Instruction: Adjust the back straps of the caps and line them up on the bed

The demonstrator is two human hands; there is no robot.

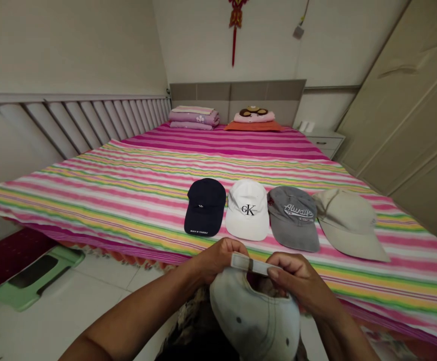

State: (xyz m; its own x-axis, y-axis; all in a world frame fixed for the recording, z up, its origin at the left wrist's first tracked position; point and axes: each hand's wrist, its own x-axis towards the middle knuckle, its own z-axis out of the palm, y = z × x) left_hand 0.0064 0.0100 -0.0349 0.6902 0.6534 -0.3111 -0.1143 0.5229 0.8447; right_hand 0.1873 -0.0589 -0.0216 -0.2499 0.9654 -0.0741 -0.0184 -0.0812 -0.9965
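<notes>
Low in the head view, a pale, light-blue baseball cap [256, 316] hangs between my hands with its back opening and adjuster strap [258, 265] facing up. My left hand [224, 255] is closed on the strap's left end. At the strap's right end, my right hand [291, 271] pinches it between thumb and fingers. On the bed just beyond lie a navy cap [206, 200], a white cap [247, 200] with black letters, a grey cap [293, 220] with white script, and a beige cap [350, 220], side by side in a row.
A striped sheet [128, 190] covers the bed. Folded purple bedding [194, 119] and a pink folded pile [254, 117] sit by the headboard [211, 95]. At left are a slatted rail [90, 120] and a green stool [34, 281]; a nightstand [323, 140] stands at right.
</notes>
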